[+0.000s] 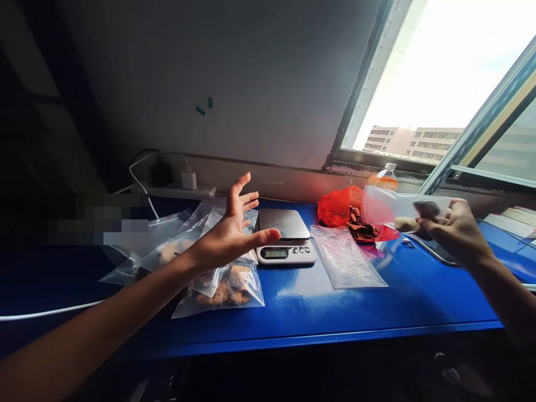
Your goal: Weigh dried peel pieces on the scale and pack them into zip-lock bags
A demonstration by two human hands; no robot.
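Observation:
My left hand [232,229] is raised in front of the digital scale [285,224], fingers spread and holding nothing. My right hand [458,231] grips a clear plastic bag [389,205] with a few dark and pale lumps in its lower end. That bag hangs sideways in the air over the right part of the blue table. On the table, right of the scale, a flat clear zip bag [347,259] lies by itself. Several filled clear bags [234,287] are heaped left of the scale, some behind my left forearm; the nearest holds orange-brown lumps.
A red plastic bag [339,204] with dark brown dried pieces lies open near the wall, a bottle of orange liquid [383,177] behind it. A white charger [188,180] and cable stand at the back left. The blue table's front edge [293,340] runs across below.

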